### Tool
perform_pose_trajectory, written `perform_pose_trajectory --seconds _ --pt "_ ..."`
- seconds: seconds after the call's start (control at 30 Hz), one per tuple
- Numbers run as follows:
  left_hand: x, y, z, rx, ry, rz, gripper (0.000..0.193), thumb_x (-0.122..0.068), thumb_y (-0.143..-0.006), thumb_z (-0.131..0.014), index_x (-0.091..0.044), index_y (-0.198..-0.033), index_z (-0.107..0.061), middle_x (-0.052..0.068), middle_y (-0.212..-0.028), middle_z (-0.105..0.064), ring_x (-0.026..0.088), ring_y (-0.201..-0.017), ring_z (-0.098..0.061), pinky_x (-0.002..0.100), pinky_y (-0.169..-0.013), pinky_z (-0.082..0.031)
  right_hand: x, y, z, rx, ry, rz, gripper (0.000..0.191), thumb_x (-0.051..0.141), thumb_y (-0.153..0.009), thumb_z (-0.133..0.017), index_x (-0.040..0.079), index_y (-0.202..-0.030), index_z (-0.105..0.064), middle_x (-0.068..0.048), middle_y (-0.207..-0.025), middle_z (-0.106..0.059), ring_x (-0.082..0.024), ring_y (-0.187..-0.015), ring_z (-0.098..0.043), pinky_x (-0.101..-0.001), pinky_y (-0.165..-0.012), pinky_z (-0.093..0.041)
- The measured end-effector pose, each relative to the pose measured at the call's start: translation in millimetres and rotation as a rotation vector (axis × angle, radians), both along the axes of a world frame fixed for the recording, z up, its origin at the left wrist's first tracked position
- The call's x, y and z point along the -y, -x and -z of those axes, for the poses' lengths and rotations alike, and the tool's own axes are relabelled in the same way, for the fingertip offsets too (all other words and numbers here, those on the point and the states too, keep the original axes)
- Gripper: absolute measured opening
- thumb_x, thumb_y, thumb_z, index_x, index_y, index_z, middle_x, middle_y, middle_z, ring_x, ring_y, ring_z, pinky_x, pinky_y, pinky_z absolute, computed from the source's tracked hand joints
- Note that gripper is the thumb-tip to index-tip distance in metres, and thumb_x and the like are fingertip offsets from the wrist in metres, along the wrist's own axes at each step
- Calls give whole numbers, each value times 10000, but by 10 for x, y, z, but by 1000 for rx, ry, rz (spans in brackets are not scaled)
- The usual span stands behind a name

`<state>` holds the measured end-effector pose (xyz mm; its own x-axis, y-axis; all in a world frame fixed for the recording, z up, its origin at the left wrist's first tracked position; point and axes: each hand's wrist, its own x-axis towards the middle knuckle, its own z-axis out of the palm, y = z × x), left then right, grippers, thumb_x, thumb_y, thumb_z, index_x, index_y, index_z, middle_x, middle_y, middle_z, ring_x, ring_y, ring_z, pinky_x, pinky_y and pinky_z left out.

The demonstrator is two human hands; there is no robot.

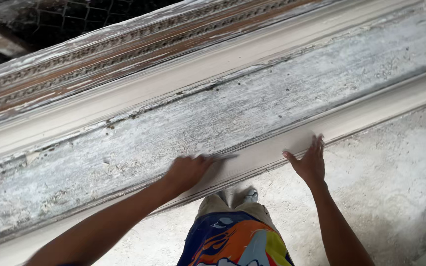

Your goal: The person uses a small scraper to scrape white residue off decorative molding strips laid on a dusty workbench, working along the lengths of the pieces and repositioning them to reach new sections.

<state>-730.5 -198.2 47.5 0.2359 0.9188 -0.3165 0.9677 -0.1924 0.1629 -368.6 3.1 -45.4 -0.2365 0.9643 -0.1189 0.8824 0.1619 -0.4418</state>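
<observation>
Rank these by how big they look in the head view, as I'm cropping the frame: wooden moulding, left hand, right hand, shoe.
1. Wooden moulding, by far.
2. Left hand and right hand: alike, so unranked.
3. Shoe, though farther from the camera and partly hidden.

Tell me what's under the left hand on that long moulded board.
The left hand presses on the board's smooth pale lower strip, blurred. Whatever it may hold against the wood, such as an abrasive sheet, is covered and cannot be seen.
</observation>
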Motion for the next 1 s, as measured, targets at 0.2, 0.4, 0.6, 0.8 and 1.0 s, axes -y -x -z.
perform_pose_trajectory --seconds 0.2,0.4,0.6,0.8,1.0 --pt "160 -77 99 -46 109 93 527 -99 -1019 -514 -123 -1530 -389 183 -1048 -687 251 -593 -713 385 -393 -558 27 -4 56 -2 -84 -30 1344 712 -767 -749 -142 -1585 -111 -349 -1683 -58 -504 -1566 -84 -545 -1262 -199" --pt "-1965 -1703 327 181 -154 40 149 -202 -893 -650 -112 -975 -737 100 -943 -776 273 -827 -782 424 -621 -617 12 24 -84 35 -50 -46 1356 725 -750 -727 -122 -1598 -93 -350 -1674 -41 -488 -1563 -82 -541 -1246 -211" --pt "-1993 -1580 173 146 -34 -13 203 -221 -968 -597 -108 -998 -762 126 -982 -786 299 -882 -771 446 -698 -621 10 -34 -209 22 -8 -42 1327 754 -736 -704 -85 -1587 -128 -309 -1674 -60 -434 -1565 -82 -514 -1229 -229" --pt "-589 -83 -84 -13 327 -255 379 -425 -1031 -472 -244 -1349 -574 124 -901 -747 314 -767 -763 490 -603 -592 43 -166 -7 97 43 -14 1244 751 -757 -648 -41 -1598 -185 -258 -1703 -111 -377 -1574 -122 -524 -1222 -228" --pt "-802 -385 -39 -17 261 -445 395 -511 -1022 -451 -288 -1295 -628 130 -910 -762 348 -830 -748 529 -682 -585 -35 -161 246 232 -176 -214 1155 723 -923 -565 -214 -1499 -213 -397 -1612 -136 -456 -1566 -111 -518 -1271 -141"
